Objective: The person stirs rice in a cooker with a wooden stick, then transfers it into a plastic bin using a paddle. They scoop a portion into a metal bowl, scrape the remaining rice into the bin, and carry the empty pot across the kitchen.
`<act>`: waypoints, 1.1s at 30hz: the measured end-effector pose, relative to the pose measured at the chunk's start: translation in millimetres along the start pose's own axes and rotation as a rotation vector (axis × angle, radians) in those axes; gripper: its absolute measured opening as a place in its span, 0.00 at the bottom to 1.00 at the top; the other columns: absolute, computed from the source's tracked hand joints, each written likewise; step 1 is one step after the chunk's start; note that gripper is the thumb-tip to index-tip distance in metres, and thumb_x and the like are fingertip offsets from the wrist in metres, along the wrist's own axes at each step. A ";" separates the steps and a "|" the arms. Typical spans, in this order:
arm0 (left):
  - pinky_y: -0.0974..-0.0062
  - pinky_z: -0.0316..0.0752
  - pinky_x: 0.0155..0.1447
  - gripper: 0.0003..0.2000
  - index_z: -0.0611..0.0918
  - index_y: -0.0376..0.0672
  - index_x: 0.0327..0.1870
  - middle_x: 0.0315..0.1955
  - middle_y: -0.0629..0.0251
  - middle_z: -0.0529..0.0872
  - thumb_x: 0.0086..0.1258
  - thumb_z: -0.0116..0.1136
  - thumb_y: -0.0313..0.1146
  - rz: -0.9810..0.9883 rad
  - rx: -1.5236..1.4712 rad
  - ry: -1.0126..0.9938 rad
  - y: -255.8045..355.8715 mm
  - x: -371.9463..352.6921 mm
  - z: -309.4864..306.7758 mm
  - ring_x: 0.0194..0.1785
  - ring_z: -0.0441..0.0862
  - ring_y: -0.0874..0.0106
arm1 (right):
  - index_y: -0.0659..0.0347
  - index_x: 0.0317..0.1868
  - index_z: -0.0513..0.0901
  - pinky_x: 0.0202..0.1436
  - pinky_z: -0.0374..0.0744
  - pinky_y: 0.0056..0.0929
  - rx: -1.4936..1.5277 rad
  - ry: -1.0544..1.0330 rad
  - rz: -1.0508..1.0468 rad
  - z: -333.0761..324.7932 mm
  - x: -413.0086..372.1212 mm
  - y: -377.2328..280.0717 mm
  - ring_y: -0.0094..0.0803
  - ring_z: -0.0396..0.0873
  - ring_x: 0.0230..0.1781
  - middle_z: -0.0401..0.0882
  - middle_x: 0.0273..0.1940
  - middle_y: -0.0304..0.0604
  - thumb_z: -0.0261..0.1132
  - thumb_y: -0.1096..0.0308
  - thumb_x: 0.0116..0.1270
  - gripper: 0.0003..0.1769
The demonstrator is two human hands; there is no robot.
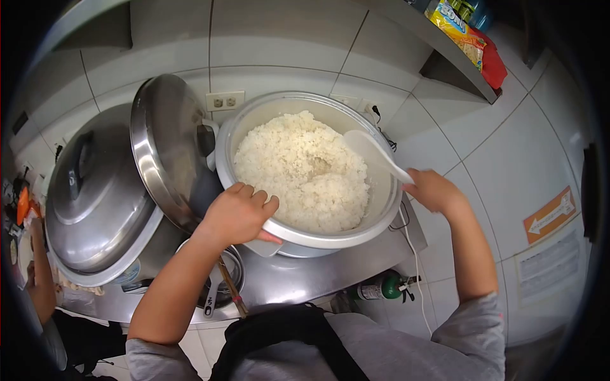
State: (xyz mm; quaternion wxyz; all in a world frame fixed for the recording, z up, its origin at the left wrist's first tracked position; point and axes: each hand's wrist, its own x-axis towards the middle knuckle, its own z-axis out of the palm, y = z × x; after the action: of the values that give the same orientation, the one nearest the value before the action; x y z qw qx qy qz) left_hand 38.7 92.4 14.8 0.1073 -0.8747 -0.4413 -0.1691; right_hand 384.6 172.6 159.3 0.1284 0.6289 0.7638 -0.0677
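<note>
One rice cooker [330,242], lid off, on the steel counter [305,270], filled with cooked white rice [292,190] that has a hollow right of centre. One white rice paddle [365,147], its handle closed in the right hand [437,192], blade over the right side of the mound. Left hand [236,214]: curled on the near-left rim beside the side handle, seemingly as a brace. For good working, judged advisable: keep that brace firm, slide the blade down along the inner wall, lift and fold gently rather than press, so grains stay whole. Hard to make out: whether the blade touches rice; the right fingertips, slightly blurred. Hidden: the rice's depth; the left palm. Cut off: another person at the left edge.
</note>
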 end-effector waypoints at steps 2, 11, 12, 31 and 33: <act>0.66 0.75 0.37 0.35 0.79 0.41 0.46 0.26 0.60 0.79 0.49 0.57 0.67 0.023 0.072 -0.004 9.9 4.5 2.5 0.28 0.78 0.62 | 0.63 0.48 0.76 0.42 0.78 0.45 0.117 0.106 0.005 32.7 -20.8 29.9 0.54 0.80 0.34 0.83 0.33 0.53 0.60 0.58 0.70 0.16; 0.60 0.74 0.41 0.36 0.70 0.47 0.60 0.27 0.61 0.81 0.60 0.53 0.66 -0.303 -0.209 -0.153 193.9 141.7 49.4 0.32 0.81 0.65 | 0.61 0.40 0.70 0.21 0.73 0.34 0.759 0.213 0.020 125.8 -41.5 63.6 0.35 0.73 0.14 0.73 0.17 0.45 0.58 0.63 0.73 0.10; 0.60 0.74 0.41 0.36 0.70 0.47 0.60 0.27 0.61 0.81 0.60 0.53 0.66 -0.312 -0.212 -0.150 190.4 145.2 42.2 0.32 0.81 0.65 | 0.60 0.41 0.70 0.22 0.74 0.36 0.610 0.263 -0.029 111.9 -34.8 67.4 0.40 0.75 0.16 0.74 0.18 0.47 0.58 0.64 0.72 0.09; 0.66 0.68 0.44 0.19 0.76 0.46 0.32 0.30 0.64 0.70 0.51 0.68 0.50 -0.249 -0.279 0.456 70.6 3.7 26.1 0.36 0.69 0.63 | 0.62 0.48 0.84 0.34 0.83 0.41 -0.832 -0.004 -0.223 55.8 178.5 -170.4 0.40 0.86 0.35 0.87 0.36 0.43 0.73 0.69 0.53 0.20; 0.66 0.68 0.44 0.18 0.76 0.47 0.32 0.31 0.64 0.70 0.52 0.68 0.50 -0.249 -0.297 0.460 71.9 1.4 25.9 0.36 0.69 0.63 | 0.62 0.46 0.84 0.35 0.83 0.38 -0.599 -0.076 -0.246 54.7 189.0 -154.5 0.40 0.87 0.35 0.87 0.33 0.44 0.68 0.71 0.58 0.15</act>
State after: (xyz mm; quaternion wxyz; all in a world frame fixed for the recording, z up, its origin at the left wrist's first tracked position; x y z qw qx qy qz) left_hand 102.7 59.9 -11.2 0.0537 -0.7587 -0.4796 -0.4376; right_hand 206.3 305.4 44.7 0.3269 0.4630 0.8149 0.1213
